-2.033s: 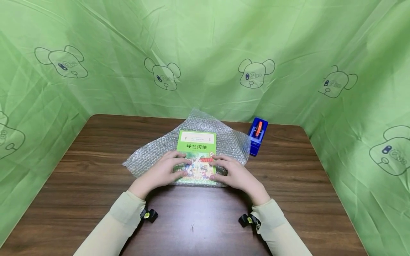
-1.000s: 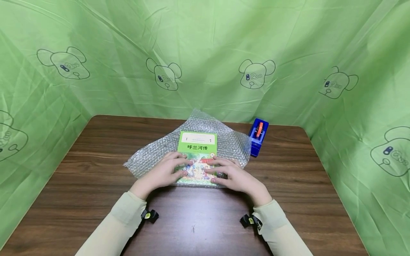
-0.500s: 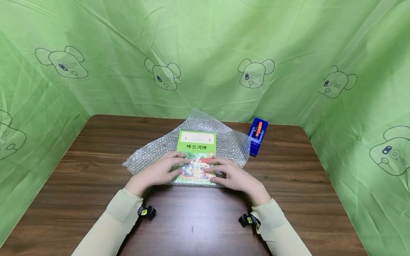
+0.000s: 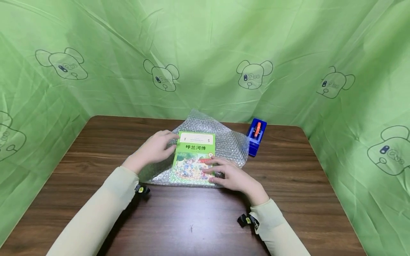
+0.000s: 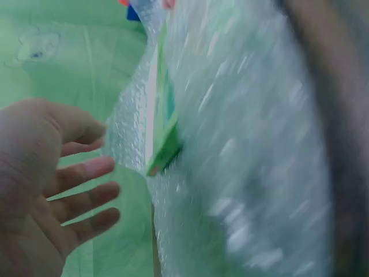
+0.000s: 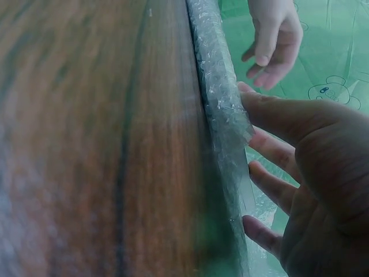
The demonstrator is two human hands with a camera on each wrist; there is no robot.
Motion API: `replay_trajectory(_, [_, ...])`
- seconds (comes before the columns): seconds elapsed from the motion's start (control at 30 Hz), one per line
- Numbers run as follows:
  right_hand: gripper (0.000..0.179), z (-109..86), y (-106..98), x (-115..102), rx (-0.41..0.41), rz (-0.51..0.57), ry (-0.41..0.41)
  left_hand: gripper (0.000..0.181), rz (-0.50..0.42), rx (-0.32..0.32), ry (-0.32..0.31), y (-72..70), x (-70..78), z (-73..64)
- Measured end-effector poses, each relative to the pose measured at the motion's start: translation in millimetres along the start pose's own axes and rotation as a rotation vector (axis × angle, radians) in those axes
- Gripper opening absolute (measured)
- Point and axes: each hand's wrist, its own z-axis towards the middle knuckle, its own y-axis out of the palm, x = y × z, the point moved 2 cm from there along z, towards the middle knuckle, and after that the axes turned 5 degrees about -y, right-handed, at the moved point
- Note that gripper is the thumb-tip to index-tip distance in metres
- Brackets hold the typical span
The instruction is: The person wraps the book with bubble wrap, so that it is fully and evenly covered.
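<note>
A green book [image 4: 194, 147] with a white title panel and a colourful picture lies on a sheet of bubble wrap [image 4: 232, 142] in the head view. The wrap's near edge is folded over, and the book's lower part shows through a shiny layer. My left hand [image 4: 153, 149] hovers at the book's upper left edge, over the wrap's left part. In the left wrist view its fingers [image 5: 86, 199] are spread and hold nothing. My right hand [image 4: 232, 175] rests with relaxed fingers on the book's lower right. In the right wrist view its fingertips are right at the folded wrap [image 6: 222, 86].
A blue tape dispenser [image 4: 254, 147] with an orange wheel stands behind the wrap's right corner. The dark wooden table [image 4: 288, 170] has green cloth [image 4: 205, 46] printed with cartoon heads hanging around its back and sides.
My left hand has left the lower left of the book and moved up and away along its left edge. The wrap's left corner is now beneath that hand. My right hand stays put.
</note>
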Motion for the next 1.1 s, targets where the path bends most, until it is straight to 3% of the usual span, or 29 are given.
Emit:
replay_trajectory(0.13, [0.040, 0.1, 0.4, 0.0, -0.001, 0.000, 0.006, 0.046, -0.033, 0.012, -0.045, -8.0, -12.7, 16.7])
replay_trajectory(0.3, [0.039, 0.5, 0.1, -2.0, 0.010, 0.006, -0.014, 0.048, -0.106, -0.016, -0.115, -12.4, -25.8, 36.0])
replay_trajectory(0.5, [0.039, 0.4, 0.7, -1.3, 0.006, 0.002, -0.011, 0.050, -0.072, -0.067, -0.127, -13.4, -33.2, 56.1])
replay_trajectory(0.7, [0.040, 0.1, 0.2, 0.0, 0.005, -0.007, -0.009, 0.055, -0.132, -0.107, -0.157, -0.7, -36.4, 69.4])
replay_trajectory(1.1, [0.040, 0.6, 0.6, 3.0, 0.009, -0.012, -0.017, 0.062, -0.288, -0.103, -0.296, 26.1, -44.8, 89.8])
